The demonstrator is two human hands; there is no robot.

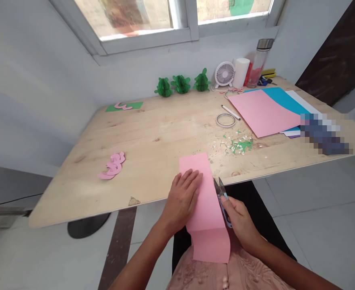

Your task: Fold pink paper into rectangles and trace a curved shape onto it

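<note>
A long pink paper strip (206, 205) lies partly on the table's front edge, and its near end hangs folded towards my lap. My left hand (182, 197) rests flat on the strip's left side, fingers stretched out. In my right hand (240, 221) is a pair of thread snips (222, 197), held just right of the strip with the blades apart and pointing away from me. Whether the blades touch the paper I cannot tell. Curved pink paper cut-outs (114, 166) lie in a pile to the left.
Green and white scraps (240, 146), a tape roll (226, 120) and a pen (231, 112) lie ahead right. Coloured sheets (265, 112) are stacked further right. Along the wall stand green paper turtles (181, 84), a small fan (225, 74) and a glass bottle (257, 64).
</note>
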